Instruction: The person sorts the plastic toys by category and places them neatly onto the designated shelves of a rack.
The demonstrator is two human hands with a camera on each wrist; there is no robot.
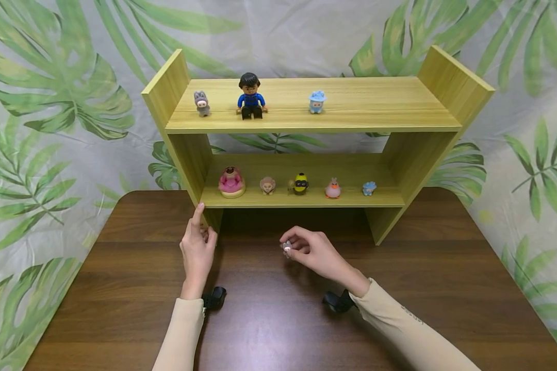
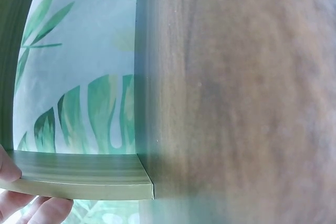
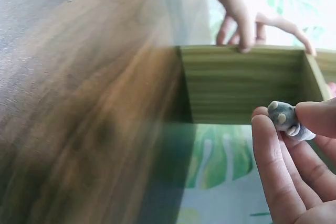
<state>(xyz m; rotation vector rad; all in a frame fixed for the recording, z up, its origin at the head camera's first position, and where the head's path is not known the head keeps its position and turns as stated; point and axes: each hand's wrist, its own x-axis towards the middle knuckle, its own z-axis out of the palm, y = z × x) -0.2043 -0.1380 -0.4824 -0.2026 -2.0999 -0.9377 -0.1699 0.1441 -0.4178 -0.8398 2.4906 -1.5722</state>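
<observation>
My right hand (image 1: 320, 253) pinches a small grey figurine (image 1: 287, 247) with a pale face, above the table in front of the shelf. In the right wrist view the eared grey figurine (image 3: 284, 117) sits between thumb and fingertips. At the left side panel of the wooden shelf (image 1: 278, 206), my left hand (image 1: 197, 250) grips the panel's front edge. Its thumb lies on one face and several fingers on the other, with the index finger stretched up to the lower board's corner. The left wrist view shows fingertips (image 2: 55, 209) against that panel (image 2: 84, 190).
On the upper board stand a grey figurine (image 1: 201, 103), a black-haired figure in blue (image 1: 250, 98) and a light-blue figurine (image 1: 316, 102). The lower board holds a pink bear (image 1: 232, 181), a yellow figurine (image 1: 300, 184) and several others. Below is a brown table (image 1: 269, 319).
</observation>
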